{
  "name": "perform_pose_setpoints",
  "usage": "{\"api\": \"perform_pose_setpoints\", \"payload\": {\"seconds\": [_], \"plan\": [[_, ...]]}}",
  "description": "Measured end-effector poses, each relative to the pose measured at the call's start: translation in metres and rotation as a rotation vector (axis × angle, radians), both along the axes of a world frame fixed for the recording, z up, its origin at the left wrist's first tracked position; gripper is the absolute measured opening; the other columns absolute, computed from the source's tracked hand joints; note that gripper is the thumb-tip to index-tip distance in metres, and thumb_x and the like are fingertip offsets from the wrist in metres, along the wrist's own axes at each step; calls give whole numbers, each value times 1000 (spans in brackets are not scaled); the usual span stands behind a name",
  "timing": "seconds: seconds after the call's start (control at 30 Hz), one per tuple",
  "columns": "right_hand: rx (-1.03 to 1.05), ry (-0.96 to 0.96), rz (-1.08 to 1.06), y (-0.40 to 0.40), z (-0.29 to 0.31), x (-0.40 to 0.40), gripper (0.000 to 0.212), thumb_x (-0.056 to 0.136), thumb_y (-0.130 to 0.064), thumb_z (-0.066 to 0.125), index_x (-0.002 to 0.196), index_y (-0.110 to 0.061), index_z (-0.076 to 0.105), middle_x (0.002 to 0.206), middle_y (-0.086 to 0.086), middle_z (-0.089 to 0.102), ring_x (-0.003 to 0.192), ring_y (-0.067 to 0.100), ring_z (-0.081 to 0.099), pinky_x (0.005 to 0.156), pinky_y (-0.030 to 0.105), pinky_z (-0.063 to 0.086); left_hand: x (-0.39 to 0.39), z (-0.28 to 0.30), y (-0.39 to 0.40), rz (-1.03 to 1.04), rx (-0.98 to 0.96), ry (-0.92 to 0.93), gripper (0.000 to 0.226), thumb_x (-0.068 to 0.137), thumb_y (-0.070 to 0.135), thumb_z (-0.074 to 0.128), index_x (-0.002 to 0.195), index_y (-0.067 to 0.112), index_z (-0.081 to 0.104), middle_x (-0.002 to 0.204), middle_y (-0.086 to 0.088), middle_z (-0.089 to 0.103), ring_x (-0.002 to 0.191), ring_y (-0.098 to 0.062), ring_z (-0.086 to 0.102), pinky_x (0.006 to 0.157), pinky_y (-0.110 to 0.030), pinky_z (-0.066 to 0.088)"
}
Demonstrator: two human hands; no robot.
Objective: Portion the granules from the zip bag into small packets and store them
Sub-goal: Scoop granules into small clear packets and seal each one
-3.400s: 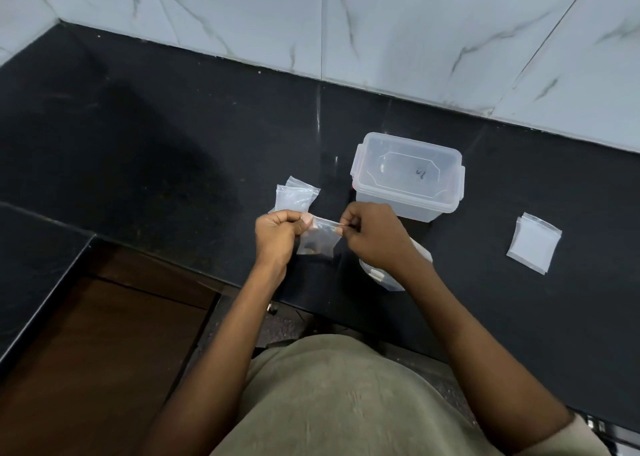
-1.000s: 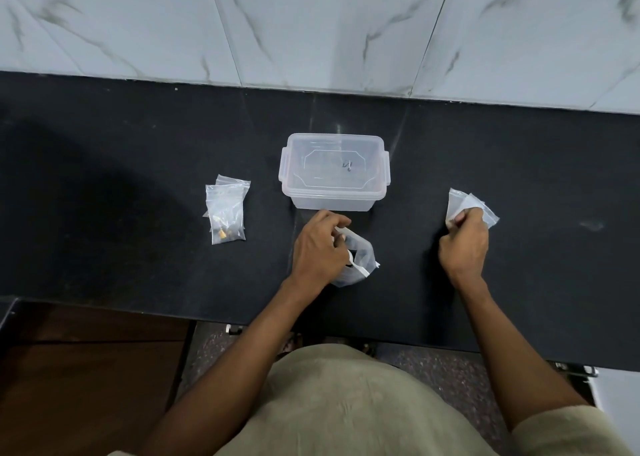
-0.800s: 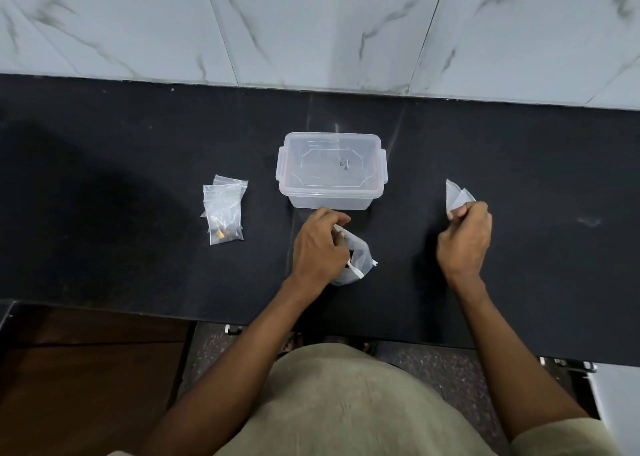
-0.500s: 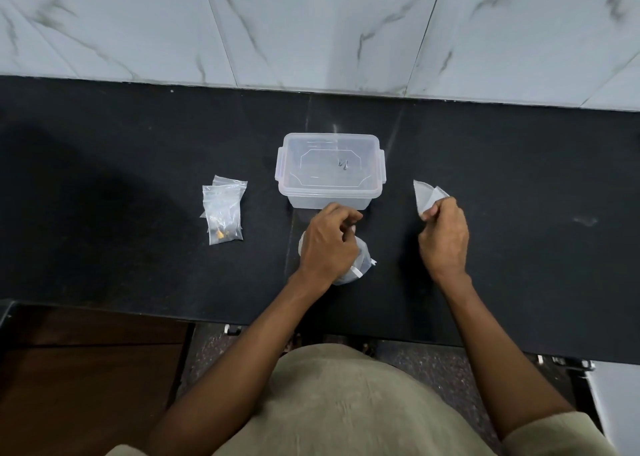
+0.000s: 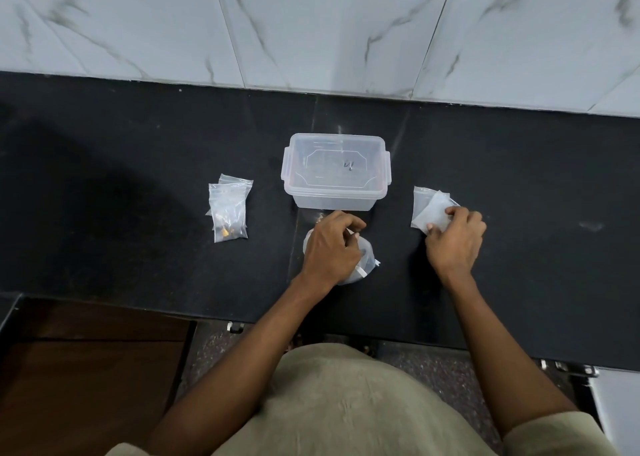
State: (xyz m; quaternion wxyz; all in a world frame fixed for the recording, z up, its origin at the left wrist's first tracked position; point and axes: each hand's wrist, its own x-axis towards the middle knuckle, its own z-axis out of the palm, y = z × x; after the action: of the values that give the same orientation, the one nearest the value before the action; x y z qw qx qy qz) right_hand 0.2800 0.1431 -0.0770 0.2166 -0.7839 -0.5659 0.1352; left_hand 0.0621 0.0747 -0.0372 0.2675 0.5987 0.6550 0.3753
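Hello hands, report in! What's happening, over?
Left hand grips clear zip bag. Right hand pinches empty clear packets. Filled packets lie left of lidded plastic box. Nothing blocking.

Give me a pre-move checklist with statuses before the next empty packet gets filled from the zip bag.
1. Left hand holds the clear plastic zip bag on the black stone counter: ok.
2. Zip bag mouth open: cannot tell, hand covers it.
3. Right hand has one empty small clear packet separated: cannot tell, the fingers rest on the pile.
4. Filled small packets set aside, left of the box: ok.
5. Clear rectangular plastic storage box open to receive packets: not ok, lid on.
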Motion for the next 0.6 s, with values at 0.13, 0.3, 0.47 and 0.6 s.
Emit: {"api": "perform_pose_setpoints", "payload": {"seconds": [0.13, 0.3, 0.47, 0.6], "plan": [[-114, -106, 36, 2, -4, 1, 28, 92, -14, 68, 119, -7, 65, 127, 18, 51, 117, 38, 47, 99, 46, 42, 0, -2, 1, -5, -37, -3, 26, 82, -6, 68, 99, 12, 75, 100, 1, 72, 84, -11, 65, 79, -22, 54], [-59, 56, -18, 1, -4, 4, 20, 89, 1, 58, 107, -4, 64, 119, 21, 58, 112, 40, 51, 90, 47, 46, -1, -5, 1, 12, -62, -22, 26, 82, -6, 66, 99, 11, 76, 99, 2, 72, 84, -11, 65, 77, -20, 53], [-11, 175, -172, 2, 1, 4, 57, 81, -4, 77, 127, 1, 44, 135, 25, 44, 123, 44, 45, 100, 46, 41, -1, -4, 0, 16, -62, -36, 28, 81, -8, 65, 97, 13, 76, 99, 3, 71, 84, -11, 65, 79, -26, 56], [-101, 261, -209, 7, 10, 12, 56, 81, -4, 74, 127, 0, 42, 130, 26, 55, 119, 45, 54, 99, 47, 46, -1, -5, 1, 10, -73, -48, 27, 82, -7, 63, 98, 12, 75, 100, 1, 72, 87, -13, 66, 83, -34, 58]]}}
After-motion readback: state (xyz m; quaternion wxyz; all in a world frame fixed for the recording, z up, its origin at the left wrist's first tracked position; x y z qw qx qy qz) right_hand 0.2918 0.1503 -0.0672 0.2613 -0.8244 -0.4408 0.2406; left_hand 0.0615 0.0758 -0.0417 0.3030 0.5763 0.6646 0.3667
